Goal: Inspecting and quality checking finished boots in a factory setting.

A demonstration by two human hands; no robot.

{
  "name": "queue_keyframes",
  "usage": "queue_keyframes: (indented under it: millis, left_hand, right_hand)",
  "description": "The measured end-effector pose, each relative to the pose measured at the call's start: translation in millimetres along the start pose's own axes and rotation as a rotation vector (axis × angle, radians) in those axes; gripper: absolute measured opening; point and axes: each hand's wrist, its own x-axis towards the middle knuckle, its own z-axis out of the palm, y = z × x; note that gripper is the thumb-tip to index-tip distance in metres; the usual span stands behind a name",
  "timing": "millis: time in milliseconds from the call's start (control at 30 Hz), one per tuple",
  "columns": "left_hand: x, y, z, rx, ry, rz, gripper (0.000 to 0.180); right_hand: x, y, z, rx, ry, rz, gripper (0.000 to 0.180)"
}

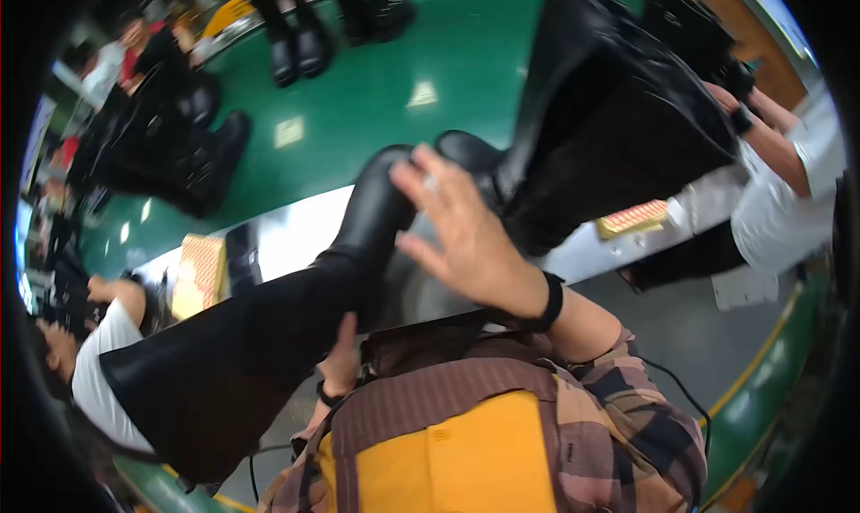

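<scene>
A tall black boot (242, 352) lies slantwise in front of me, its shaft toward the lower left and its rounded toe pointing up near the middle. Under the shaft, my left hand (340, 362) grips the boot; a digit shows along its edge and the other fingers are hidden. Over the foot part hovers my right hand (466, 235), fingers spread and slightly blurred; whether its fingertips touch the leather I cannot tell. A second tall black boot (627, 128) stands just right of it, with a wide shaft opening toward the right.
A green conveyor-like surface (358, 110) with a pale metal edge (291, 231) runs across. Black boots (170, 146) stand at left, with more black footwear (300, 47) at the back. Yellow patterned boxes (199, 271) rest on the edge. Co-workers in white (779, 199) stand on both sides.
</scene>
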Motion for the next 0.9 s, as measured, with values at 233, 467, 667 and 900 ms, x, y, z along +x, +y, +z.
queue_keyframes:
  millis: [233, 467, 667, 900]
  left_hand:
    - [38.0, 1.4, -33.5, 0.071, -0.152, -0.140, 0.038]
    - [81.2, 10.4, -32.4, -0.055, -0.586, 0.158, 0.034]
    - [70.5, 56.3, -22.3, 0.068, -0.519, 0.037, 0.036]
    - [75.1, 60.0, -26.3, 0.171, -0.556, 0.081, 0.037]
  right_hand:
    - [-107.8, 61.7, -137.0, 0.049, -0.396, 0.554, 0.023]
    - [-110.8, 193.2, -134.9, -0.735, 0.218, 1.104, 0.045]
    - [-129.3, 227.8, -127.3, -0.288, 0.555, 0.876, 0.038]
    - [-143.2, 90.1, -138.0, 0.834, 0.517, 0.217, 0.023]
